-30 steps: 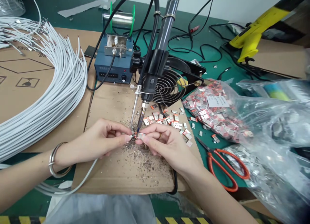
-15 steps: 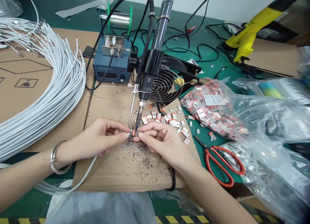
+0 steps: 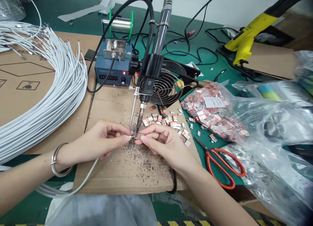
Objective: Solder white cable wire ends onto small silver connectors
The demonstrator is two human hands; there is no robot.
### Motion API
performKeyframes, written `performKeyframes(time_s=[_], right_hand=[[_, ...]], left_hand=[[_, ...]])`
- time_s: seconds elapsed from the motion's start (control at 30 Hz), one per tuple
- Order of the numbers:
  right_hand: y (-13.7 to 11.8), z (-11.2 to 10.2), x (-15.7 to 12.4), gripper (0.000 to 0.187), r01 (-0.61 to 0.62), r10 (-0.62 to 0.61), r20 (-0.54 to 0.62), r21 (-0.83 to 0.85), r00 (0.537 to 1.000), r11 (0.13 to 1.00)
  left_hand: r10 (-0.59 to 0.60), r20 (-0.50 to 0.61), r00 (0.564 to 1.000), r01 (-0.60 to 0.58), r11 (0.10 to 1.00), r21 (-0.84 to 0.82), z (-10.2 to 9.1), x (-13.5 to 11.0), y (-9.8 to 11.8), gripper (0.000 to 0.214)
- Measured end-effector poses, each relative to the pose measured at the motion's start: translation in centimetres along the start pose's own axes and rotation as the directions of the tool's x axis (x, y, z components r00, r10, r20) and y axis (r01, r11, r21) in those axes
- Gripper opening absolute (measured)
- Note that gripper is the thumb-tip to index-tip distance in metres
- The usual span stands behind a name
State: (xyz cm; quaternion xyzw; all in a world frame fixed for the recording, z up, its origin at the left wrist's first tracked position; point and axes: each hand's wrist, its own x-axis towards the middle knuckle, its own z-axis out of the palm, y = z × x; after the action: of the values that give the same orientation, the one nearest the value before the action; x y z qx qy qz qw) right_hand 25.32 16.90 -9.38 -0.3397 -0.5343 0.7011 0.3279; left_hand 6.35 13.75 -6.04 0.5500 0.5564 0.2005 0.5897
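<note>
My left hand pinches the end of a white cable, which trails down below the palm. Between the thumb and fingers of my right hand is a small metal USB connector, mostly covered by the fingertips. Cable end and connector meet right under the tip of a clamped soldering iron. A thin metal solder feed tube ends at the same spot. Fingertips hide the exact joint. Dark solder crumbs lie on the cardboard beneath.
Loose USB connectors lie right of the iron, before a round fan guard. Behind stands a blue solder feeder with a solder spool. Red-handled scissors and a bag of connectors are right; bundled white cables left.
A red light now glows on the blue feeder, and another shows beside the iron's clamp. The connector sits slightly differently under the tip; both hands keep their grip. The camera view has shifted a little.
</note>
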Motion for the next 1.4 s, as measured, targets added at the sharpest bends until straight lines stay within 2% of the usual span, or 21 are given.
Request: performKeyframes(time_s=[0.27,0.43,0.6,0.83,1.17,1.4], right_hand=[[0.3,0.3,0.0,0.023,-0.013,0.006,-0.051,-0.134,0.999,0.991],[0.8,0.5,0.2,0.025,-0.005,-0.012,-0.089,-0.185,0.996,0.983],[0.6,0.7,0.3,0.025,-0.021,0.001,-0.093,-0.22,0.996,0.975],[0.3,0.2,0.0,0.021,0.022,-0.021,0.018,-0.087,1.0,0.996],[-0.3,0.0,-0.1,0.022,-0.04,0.04,0.026,0.0,0.999,0.999],[-0.1,-0.2,0.0,0.018,-0.009,0.008,0.048,0.039,0.999,0.999]], left_hand=[[-0.017,-0.021,1.0,0.018,0.999,0.037,0.1,0.1,-0.2,0.035],[-0.08,-0.015,0.997,0.081,0.995,0.064,0.2,0.0,0.3,0.032],[-0.051,-0.01,0.999,0.051,0.997,0.065,0.2,0.2,0.1,0.033],[-0.054,-0.004,0.999,0.054,0.997,0.061,0.2,-0.1,0.5,0.033],[0.008,-0.005,1.0,-0.009,1.0,-0.017,0.2,0.0,-0.3,0.031],[0.022,-0.006,1.0,-0.022,0.999,-0.037,0.3,0.0,-0.3,0.028]])
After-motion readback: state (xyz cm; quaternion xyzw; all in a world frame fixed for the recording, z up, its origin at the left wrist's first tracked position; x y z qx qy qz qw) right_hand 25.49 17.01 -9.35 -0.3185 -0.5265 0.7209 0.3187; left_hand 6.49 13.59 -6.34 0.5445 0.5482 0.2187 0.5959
